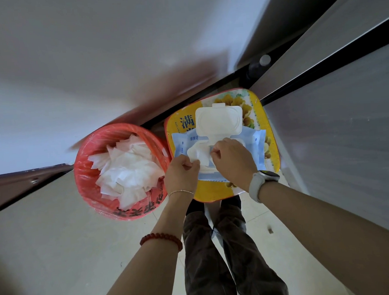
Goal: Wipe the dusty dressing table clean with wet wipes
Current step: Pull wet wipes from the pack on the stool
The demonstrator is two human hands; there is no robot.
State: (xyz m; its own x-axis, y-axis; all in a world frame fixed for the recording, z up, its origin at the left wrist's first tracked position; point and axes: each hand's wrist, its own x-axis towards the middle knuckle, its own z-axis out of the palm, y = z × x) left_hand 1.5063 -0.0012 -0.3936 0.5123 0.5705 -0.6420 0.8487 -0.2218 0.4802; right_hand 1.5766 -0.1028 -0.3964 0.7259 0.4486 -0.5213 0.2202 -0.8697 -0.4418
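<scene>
A blue pack of wet wipes lies on a yellow stool top with its white flip lid standing open. A white wipe sticks out of the opening. My left hand pinches the wipe's near left edge. My right hand, with a white watch on the wrist, pinches the wipe at its right side over the opening. The dressing table is not in view.
A red bin lined with red plastic stands left of the stool, holding several used white wipes. White wall lies beyond. A grey sliding door with a dark track runs along the right. Pale tiled floor and my legs lie below.
</scene>
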